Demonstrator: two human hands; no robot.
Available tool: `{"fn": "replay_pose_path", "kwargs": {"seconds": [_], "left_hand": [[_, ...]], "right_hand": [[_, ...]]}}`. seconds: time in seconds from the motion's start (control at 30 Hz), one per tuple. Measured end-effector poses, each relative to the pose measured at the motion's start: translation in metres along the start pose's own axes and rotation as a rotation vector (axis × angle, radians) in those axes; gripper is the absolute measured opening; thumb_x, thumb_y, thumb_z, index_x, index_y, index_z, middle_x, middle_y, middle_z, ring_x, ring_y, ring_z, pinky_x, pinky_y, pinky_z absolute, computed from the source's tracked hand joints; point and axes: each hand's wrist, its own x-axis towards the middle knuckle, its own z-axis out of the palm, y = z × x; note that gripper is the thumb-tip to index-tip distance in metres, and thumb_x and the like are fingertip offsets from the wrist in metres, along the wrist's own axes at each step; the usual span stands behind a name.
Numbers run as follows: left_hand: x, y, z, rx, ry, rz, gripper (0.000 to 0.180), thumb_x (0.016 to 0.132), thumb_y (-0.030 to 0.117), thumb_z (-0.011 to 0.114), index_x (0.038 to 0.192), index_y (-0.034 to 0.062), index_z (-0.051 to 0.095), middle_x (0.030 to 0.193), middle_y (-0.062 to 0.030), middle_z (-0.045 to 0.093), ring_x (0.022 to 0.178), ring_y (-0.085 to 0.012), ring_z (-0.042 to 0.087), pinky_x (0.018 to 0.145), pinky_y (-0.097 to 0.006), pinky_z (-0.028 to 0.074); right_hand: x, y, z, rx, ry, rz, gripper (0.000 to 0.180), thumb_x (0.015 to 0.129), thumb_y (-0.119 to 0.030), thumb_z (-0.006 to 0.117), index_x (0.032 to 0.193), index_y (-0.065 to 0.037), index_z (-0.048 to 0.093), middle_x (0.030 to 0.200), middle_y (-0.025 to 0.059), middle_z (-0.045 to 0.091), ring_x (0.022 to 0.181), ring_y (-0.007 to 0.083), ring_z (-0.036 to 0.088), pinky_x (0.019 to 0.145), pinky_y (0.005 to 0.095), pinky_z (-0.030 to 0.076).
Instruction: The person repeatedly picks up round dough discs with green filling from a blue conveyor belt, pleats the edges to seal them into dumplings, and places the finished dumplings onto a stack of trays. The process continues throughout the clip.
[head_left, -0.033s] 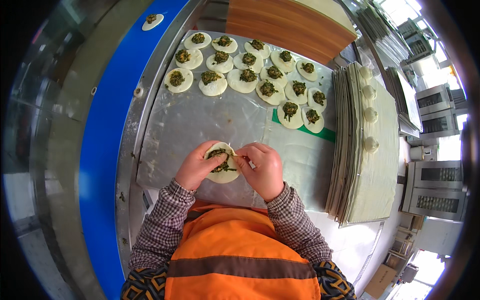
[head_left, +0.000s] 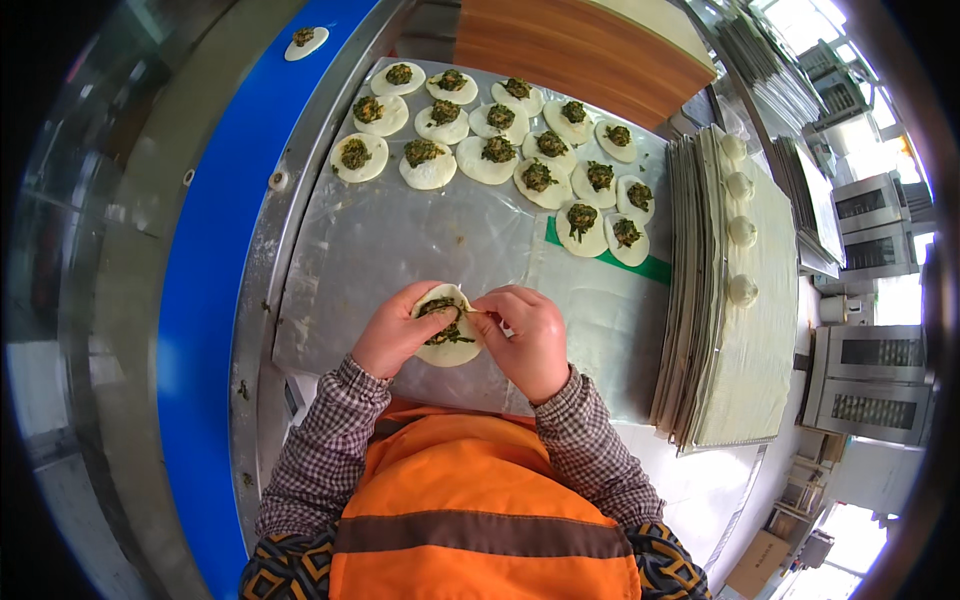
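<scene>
A round dough wrapper (head_left: 452,353) with dark green leafy filling (head_left: 443,328) is held up between my hands, over the near edge of the metal table. My left hand (head_left: 398,328) cups its left side, the thumb pressing on the filling. At its upper right edge, the fingers and thumb of my right hand (head_left: 522,338) pinch the dough rim. Beyond my hands, several flat dough rounds (head_left: 487,166) lie in rows, each topped with a clump of the same filling.
Along the left runs a blue conveyor belt (head_left: 215,215) carrying one filled dough round (head_left: 306,43). To the right, a tall stack of trays (head_left: 745,370) bears several small white dough buns (head_left: 743,231). A wooden board (head_left: 580,50) stands at the far side; a green strip (head_left: 650,268) crosses the table.
</scene>
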Motion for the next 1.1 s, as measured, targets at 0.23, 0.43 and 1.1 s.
{"fn": "replay_pose_path", "kwargs": {"seconds": [0.23, 0.43, 1.1], "left_hand": [[0.003, -0.002, -0.005, 0.439, -0.109, 0.056, 0.037, 0.087, 0.010, 0.065, 0.121, -0.0014, 0.057, 0.106, -0.0094, 0.066, 0.095, -0.0144, 0.063, 0.084, -0.028, 0.051], [0.008, -0.005, -0.009, 0.343, -0.155, -0.047, 0.035, 0.088, 0.007, 0.064, 0.121, -0.0005, 0.056, 0.104, -0.0057, 0.065, 0.095, -0.0118, 0.062, 0.084, -0.027, 0.051], [0.012, -0.001, -0.006, 0.438, -0.262, -0.016, 0.036, 0.090, 0.015, 0.063, 0.123, 0.0019, 0.055, 0.108, -0.0056, 0.064, 0.099, -0.0153, 0.061, 0.085, -0.029, 0.050]], "right_hand": [[-0.001, -0.004, 0.000, 0.312, -0.184, 0.316, 0.028, 0.082, -0.001, 0.071, 0.108, 0.003, 0.063, 0.078, 0.0044, 0.065, 0.070, 0.0108, 0.060, 0.065, 0.0248, 0.051], [-0.006, -0.004, 0.000, 0.244, -0.214, 0.312, 0.028, 0.081, -0.004, 0.071, 0.108, 0.002, 0.064, 0.077, 0.0071, 0.064, 0.065, 0.0135, 0.059, 0.062, 0.0261, 0.049], [-0.004, 0.004, -0.005, 0.162, -0.151, 0.196, 0.016, 0.080, -0.003, 0.066, 0.095, 0.000, 0.061, 0.082, 0.0165, 0.062, 0.072, 0.0343, 0.060, 0.063, 0.0391, 0.050]]}}
